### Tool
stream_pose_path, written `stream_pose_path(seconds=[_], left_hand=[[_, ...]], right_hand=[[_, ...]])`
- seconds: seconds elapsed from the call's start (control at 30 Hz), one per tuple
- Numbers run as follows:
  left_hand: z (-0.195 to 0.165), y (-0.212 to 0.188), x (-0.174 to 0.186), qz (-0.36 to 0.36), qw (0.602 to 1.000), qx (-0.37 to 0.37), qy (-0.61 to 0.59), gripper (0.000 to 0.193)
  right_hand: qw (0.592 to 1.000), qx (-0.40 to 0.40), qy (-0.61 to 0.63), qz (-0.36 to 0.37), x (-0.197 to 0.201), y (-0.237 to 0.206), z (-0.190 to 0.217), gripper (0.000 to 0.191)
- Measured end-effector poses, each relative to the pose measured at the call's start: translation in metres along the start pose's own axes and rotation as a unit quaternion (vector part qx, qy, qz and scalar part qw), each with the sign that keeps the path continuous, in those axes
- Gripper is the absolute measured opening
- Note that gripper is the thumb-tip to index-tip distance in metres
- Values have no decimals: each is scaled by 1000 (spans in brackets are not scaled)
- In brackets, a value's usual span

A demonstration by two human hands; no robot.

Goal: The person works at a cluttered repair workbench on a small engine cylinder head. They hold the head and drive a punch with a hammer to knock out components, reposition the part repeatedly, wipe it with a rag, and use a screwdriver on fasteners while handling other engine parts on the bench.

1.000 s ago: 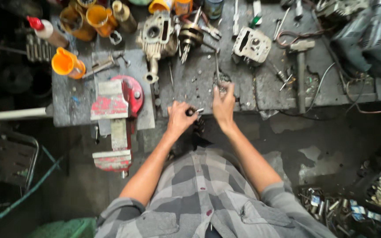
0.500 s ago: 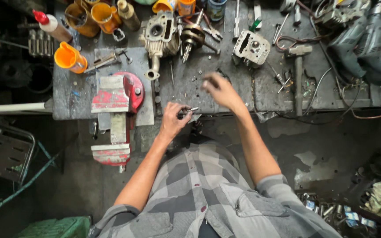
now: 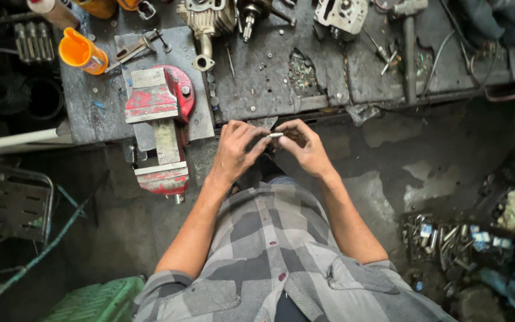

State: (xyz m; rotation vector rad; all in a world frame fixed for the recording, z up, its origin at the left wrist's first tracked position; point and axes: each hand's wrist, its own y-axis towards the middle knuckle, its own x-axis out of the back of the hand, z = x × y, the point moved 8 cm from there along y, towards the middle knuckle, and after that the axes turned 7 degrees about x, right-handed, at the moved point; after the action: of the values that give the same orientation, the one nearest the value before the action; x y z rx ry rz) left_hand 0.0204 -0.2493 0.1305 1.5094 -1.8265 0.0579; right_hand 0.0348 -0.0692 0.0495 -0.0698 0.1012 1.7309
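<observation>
My left hand (image 3: 238,150) and my right hand (image 3: 304,145) meet just below the front edge of the grey workbench (image 3: 269,89). Between their fingertips they pinch a small shiny metal pin or bolt (image 3: 275,135). The right hand also cups a small dark part, mostly hidden by its fingers. My grey checked shirt fills the bottom of the view.
A red bench vise (image 3: 159,122) is fixed to the bench edge left of my hands. On the bench lie an orange funnel (image 3: 81,52), an engine cylinder (image 3: 208,19), a crankshaft, a wrench and loose screws. A metal chair (image 3: 10,203) stands left; scrap parts (image 3: 448,238) lie right.
My right hand came back from the bench top to my left hand. Both hands now sit together below the bench edge, holding the small metal piece. The view has tilted down.
</observation>
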Motion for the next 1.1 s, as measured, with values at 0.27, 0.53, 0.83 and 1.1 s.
stream_pose_path(seconds=[0.27, 0.53, 0.83, 1.1], left_hand=[[-21, -28, -22, 106, 990, -50, -75, 27], [-42, -18, -66, 135, 984, -57, -101, 25], [-65, 66, -165, 184, 978, -69, -67, 22], [-93, 156, -262, 186, 980, -72, 7, 26]], right_hand=[[995, -65, 15, -74, -6, -64, -13, 12], [998, -32, -7, -58, 35, -79, -7, 12], [992, -72, 11, -102, 175, -48, -26, 9], [999, -23, 45, -20, 308, 19, -17, 10]])
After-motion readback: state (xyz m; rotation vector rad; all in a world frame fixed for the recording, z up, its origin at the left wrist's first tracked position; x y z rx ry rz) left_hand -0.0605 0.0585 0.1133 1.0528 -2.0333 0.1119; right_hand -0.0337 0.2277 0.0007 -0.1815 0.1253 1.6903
